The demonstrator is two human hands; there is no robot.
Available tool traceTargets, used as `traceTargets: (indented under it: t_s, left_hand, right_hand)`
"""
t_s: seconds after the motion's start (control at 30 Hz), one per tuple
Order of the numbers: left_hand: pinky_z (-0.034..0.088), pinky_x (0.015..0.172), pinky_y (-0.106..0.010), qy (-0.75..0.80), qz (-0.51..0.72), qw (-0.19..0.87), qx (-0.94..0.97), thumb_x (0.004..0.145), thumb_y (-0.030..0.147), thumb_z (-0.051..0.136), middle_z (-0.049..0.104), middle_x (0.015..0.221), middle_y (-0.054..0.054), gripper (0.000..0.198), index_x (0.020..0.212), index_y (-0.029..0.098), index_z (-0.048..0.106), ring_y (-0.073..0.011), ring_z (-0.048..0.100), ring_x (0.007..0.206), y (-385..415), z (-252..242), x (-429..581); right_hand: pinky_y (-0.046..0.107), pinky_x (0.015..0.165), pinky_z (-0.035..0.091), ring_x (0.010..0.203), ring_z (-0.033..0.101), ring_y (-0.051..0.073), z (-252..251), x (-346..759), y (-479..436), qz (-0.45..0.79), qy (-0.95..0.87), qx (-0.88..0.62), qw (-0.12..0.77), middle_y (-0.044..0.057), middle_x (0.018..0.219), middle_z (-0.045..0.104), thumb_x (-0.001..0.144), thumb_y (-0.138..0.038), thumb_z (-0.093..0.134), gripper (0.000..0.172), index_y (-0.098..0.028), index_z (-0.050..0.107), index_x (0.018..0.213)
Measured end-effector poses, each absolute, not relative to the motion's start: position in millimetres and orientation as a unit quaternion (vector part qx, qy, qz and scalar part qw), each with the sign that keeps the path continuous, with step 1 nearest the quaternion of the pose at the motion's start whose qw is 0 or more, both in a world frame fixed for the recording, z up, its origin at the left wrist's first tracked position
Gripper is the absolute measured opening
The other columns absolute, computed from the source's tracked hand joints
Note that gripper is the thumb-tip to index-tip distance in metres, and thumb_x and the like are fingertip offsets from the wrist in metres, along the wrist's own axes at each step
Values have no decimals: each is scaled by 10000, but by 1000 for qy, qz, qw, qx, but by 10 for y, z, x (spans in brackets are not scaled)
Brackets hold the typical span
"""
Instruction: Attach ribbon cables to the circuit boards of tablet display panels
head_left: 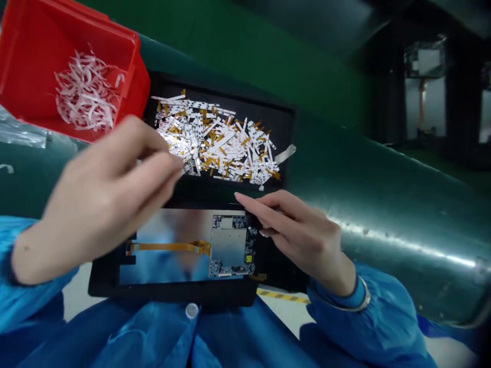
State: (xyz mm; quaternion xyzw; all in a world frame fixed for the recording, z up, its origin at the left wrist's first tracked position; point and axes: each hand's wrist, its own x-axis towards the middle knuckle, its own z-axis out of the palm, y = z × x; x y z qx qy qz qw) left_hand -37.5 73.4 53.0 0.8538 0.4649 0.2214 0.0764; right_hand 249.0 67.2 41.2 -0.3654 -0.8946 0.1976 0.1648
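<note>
Circuit board (229, 246) beside seemingly half-curled right hand (305, 232)

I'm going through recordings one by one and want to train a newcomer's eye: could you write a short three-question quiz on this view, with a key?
1. Multiple choice: what lies in the red bin?
A) screws
B) curled white strips
C) batteries

2. True or false: the orange ribbon cable reaches the circuit board.

3. Short answer: which of the person's hands is nearer the circuit board?

Key: 1. B. 2. True. 3. The right hand; its fingers are just beyond the board's upper right corner.
</note>
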Motion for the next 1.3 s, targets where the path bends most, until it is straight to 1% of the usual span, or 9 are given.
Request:
traceTargets:
  t_s: [0.13,0.33,0.5,0.73,0.87,0.93,1.03,1.17,1.3]
  left_hand:
    - [486,647,-286,406,174,67,895,955,166,515,588,958,-72,100,969,133,609,-171,578,810,728,455,-140]
    - [538,679,-310,391,188,121,893,964,182,485,592,976,-82,129,1021,150,596,-187,609,836,740,359,-111]
    - [534,715,-328,389,185,152,890,971,162,477,582,978,-96,159,1031,117,618,-189,599,850,724,346,-77]
    - [536,838,-376,347,185,200,897,990,190,454,631,1116,-103,227,1150,132,604,-227,607,981,718,316,-43]
    - [539,794,-378,300,155,190,922,1002,179,417,652,1191,-109,277,1212,116,587,-244,625,999,714,293,-44]
    - [539,765,-389,279,148,152,937,998,163,414,661,1193,-134,282,1212,87,582,-263,641,987,708,284,-42]
    - [543,737,-394,259,144,106,949,989,153,430,669,1183,-161,268,1188,58,583,-279,659,969,706,290,-26]
    - [577,778,-409,267,136,129,945,993,161,412,657,1217,-166,270,1173,64,588,-282,671,990,723,340,20]
    - [571,971,-320,285,158,224,919,984,145,440,621,1322,-140,253,1210,101,546,-209,635,1182,733,364,86]
  right_hand:
    - [204,569,499,785,659,97,405,2504,680,198,-898,-362,156,53,980,691,948,-9,474,303,-122,669,1149]
    - [233,514,458,750,663,110,424,2496,712,167,-912,-346,146,57,937,698,977,-112,506,236,-132,675,1140]
    - [235,604,513,778,674,130,435,2501,705,202,-893,-377,140,45,972,697,950,-74,521,284,-204,650,1167]
    - [248,466,385,686,650,111,519,2414,756,220,-906,-356,63,37,901,704,1053,-241,317,363,-166,665,1126]
    - [237,412,289,606,588,89,556,2434,752,207,-904,-371,36,45,904,673,1054,-239,278,397,-162,654,1154]
    - [213,425,300,616,568,91,549,2470,750,194,-908,-369,31,55,962,645,1035,-199,304,377,-206,631,1224]
    - [216,498,419,660,555,110,534,2532,772,214,-909,-358,25,89,1032,571,1008,-174,361,379,-233,604,1292]
    - [288,632,536,759,579,137,577,2637,818,324,-860,-378,106,89,1051,515,969,-229,536,323,-227,637,1276]
    - [360,646,544,893,622,222,576,2688,819,391,-724,-467,323,62,1007,624,951,-308,585,169,-303,754,957]
